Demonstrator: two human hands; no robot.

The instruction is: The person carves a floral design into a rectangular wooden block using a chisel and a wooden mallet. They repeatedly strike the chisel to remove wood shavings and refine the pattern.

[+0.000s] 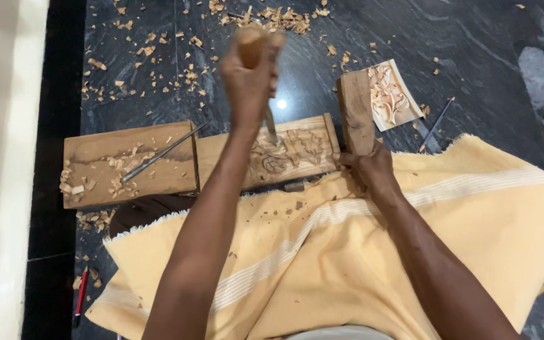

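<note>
My left hand (pixel 250 72) grips a chisel (pixel 269 126) by its wooden handle, the metal blade pointing down onto a carved wooden panel (pixel 306 151) with a floral relief. My right hand (pixel 369 170) is closed around the lower end of a wooden mallet block (pixel 355 113) that stands to the right of the panel. A yellow cloth (pixel 347 264) covers my lap under both forearms.
A plain wooden board (pixel 96 151) with shavings and a thin metal tool (pixel 162 153) lies left of the panel. A carved sample on paper (pixel 393 94) and a pencil (pixel 436 124) lie at the right. Wood chips (pixel 272 19) litter the dark stone floor. A red pen (pixel 82 296) lies at lower left.
</note>
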